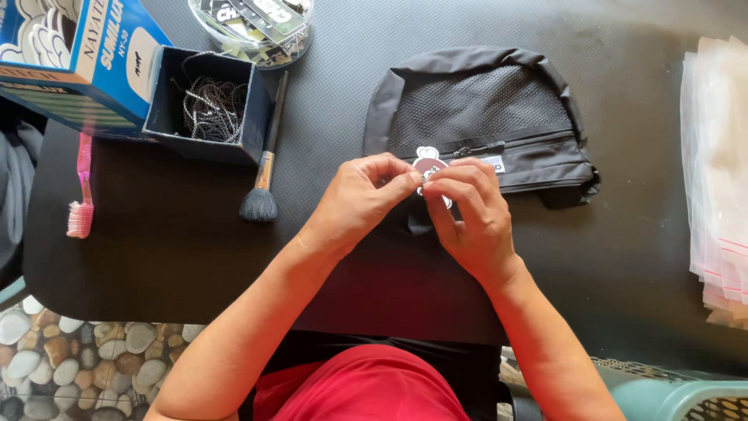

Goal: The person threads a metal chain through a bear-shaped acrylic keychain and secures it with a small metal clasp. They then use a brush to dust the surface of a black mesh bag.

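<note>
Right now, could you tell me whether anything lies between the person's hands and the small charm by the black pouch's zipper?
Nothing visible does. The left hand and right hand already pinch the small charm between their fingers, just in front of the black mesh pouch. The makeup brush lies well off to the left.

Blue cardboard box (74, 54) lay at top left corner of dark table, tilted, white panels and lettering on sides. Small open dark blue box (209, 105) stood touching its right side, thin chains inside. Clear round tub (253, 27) at top edge, just beyond dark box, held black-and-white printed cards. Small white label (492, 164) was sewn under zipper of black mesh pouch, beside right hand. Stack of clear zip bags (717, 179), red seal lines, lay at right edge.
</note>
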